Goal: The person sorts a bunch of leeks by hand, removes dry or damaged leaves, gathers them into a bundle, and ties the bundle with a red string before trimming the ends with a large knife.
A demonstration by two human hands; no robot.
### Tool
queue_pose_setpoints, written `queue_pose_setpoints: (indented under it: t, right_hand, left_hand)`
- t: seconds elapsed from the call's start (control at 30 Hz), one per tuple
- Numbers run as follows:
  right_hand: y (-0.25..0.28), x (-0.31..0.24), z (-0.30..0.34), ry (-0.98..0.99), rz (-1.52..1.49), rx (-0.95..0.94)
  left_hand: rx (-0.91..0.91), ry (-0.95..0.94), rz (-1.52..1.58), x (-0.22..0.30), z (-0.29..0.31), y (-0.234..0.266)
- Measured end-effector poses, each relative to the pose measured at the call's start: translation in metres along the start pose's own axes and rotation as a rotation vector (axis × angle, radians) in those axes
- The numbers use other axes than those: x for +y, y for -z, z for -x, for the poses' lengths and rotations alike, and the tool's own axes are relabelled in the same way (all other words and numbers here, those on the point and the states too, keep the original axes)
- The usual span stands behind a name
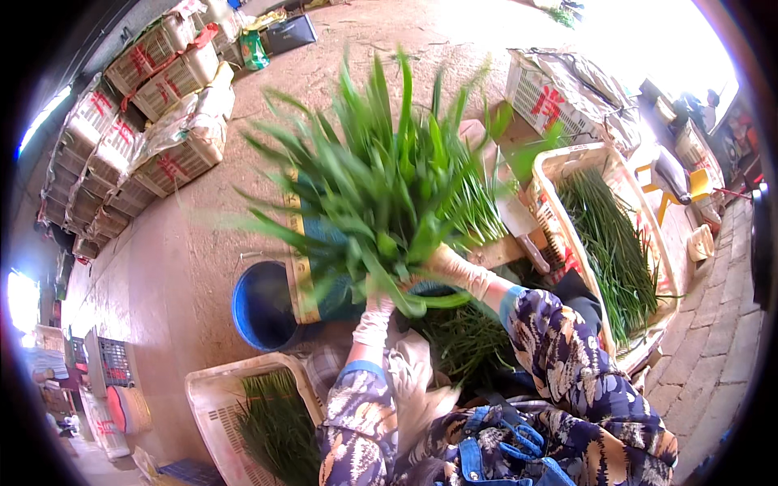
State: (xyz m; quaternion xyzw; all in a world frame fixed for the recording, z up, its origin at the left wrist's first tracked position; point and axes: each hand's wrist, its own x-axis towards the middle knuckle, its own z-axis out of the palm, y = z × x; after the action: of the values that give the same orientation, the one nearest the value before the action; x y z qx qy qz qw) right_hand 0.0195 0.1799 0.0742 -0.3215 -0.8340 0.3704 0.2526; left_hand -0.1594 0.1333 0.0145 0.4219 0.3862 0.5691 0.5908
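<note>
Both my hands, in pale gloves, hold up a large bunch of garlic chives [385, 174], its leaves fanned out away from me and partly blurred. My left hand [374, 312] grips the bunch at its near end, mostly hidden by leaves. My right hand [446, 266] closes round the right side of the same end, the fingertips covered by foliage. Right of the bunch, a cleaver [516, 217] with a wooden handle lies by more cut chives [474, 211] on a board. Below my right wrist, loose chives [470, 336] lie in a dark heap.
At right stands a white plastic crate [559, 166] of chives; another crate [203, 397] with chives sits lower left. A blue bucket [247, 312] stands beside the yellow-edged bench [301, 279]. Stacked crates [174, 105] line the far left, and a covered crate [543, 97] stands far right.
</note>
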Motion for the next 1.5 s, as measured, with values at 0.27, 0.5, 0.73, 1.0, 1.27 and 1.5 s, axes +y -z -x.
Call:
queue_pose_setpoints:
  t: [0.27, 0.5, 0.73, 1.0, 1.27, 1.5]
  right_hand:
    - [0.041, 0.034, 0.025, -0.303, -0.092, -0.109]
    - [-0.009, -0.001, 0.055, -0.392, -0.413, 0.05]
    - [-0.019, -0.007, 0.06, -0.433, -0.512, 0.076]
    - [-0.014, -0.007, 0.045, -0.389, -0.635, 0.138]
    - [-0.024, 0.002, -0.004, -0.094, -0.73, 0.28]
    - [-0.074, -0.003, -0.035, -0.063, -1.412, 0.565]
  left_hand:
    - [0.206, 0.185, -0.021, 0.006, 0.046, -0.011]
    - [0.258, 0.217, -0.036, 0.013, 0.066, -0.021]
    - [0.285, 0.225, -0.039, 0.017, 0.074, -0.026]
    - [0.28, 0.162, -0.049, 0.033, 0.075, -0.039]
    - [0.16, -0.227, -0.076, 0.098, 0.031, -0.069]
    - [-0.084, -0.065, -0.693, 0.186, -0.046, -0.041]
